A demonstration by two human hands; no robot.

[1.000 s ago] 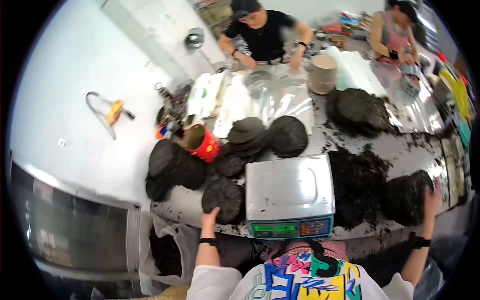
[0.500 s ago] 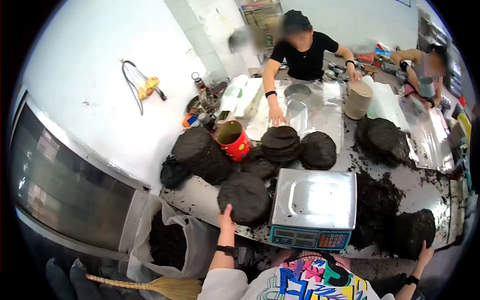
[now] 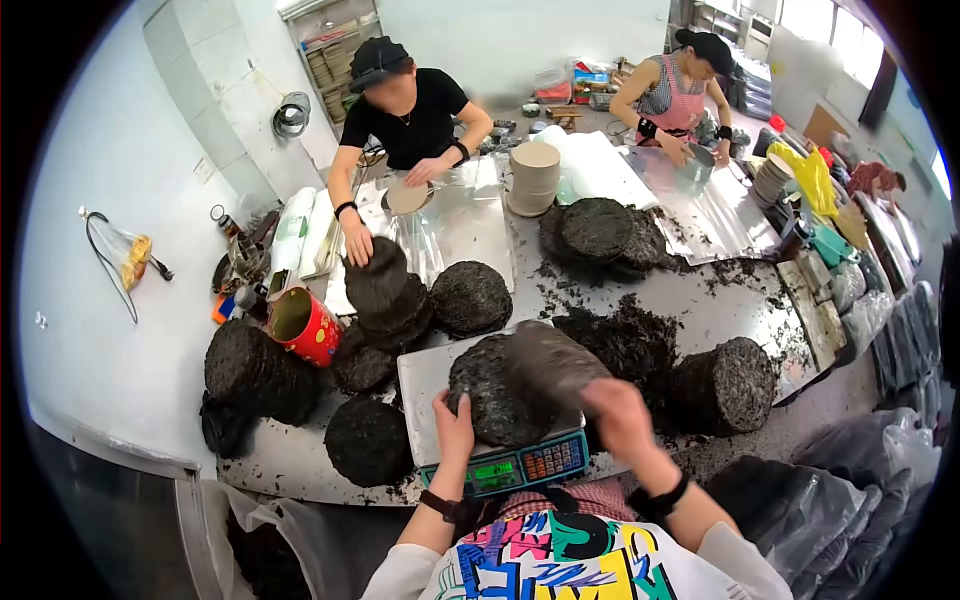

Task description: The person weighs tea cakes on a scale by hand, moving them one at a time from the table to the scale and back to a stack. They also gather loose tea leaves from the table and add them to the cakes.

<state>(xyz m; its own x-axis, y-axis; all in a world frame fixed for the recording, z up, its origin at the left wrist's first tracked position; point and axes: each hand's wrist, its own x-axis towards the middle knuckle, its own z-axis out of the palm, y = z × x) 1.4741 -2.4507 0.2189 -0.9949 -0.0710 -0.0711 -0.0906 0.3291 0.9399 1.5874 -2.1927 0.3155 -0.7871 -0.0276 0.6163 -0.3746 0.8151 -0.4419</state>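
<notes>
A dark, round, flat cake (image 3: pixel 490 400) of pressed leafy material rests on the scale (image 3: pixel 424 375). My left hand (image 3: pixel 456 428) grips its near left edge, thumb on top. Above the scale's right side, my right hand (image 3: pixel 620 415) holds a second dark disc (image 3: pixel 550 365), tilted and overlapping the first; both hand and disc are smeared by motion. Green digits glow on the scale's display (image 3: pixel 493 472), too blurred to read. Another dark cake (image 3: pixel 368 442) lies left of the scale, and a tall dark stack (image 3: pixel 725 385) stands to the right.
Across the table, a co-worker's hand (image 3: pixel 357 240) touches a dark stack (image 3: pixel 385 290); the other is on a tan disc (image 3: pixel 408 197). Another person handles a metal ring (image 3: pixel 697 162). A red can (image 3: pixel 315 335), loose dark material (image 3: pixel 630 335) and tan discs (image 3: pixel 535 175) stand around.
The view has swung right. My left hand has left the cake beside the scale for one on it. My right hand has come from the right-hand stack to the scale, holding a disc.
</notes>
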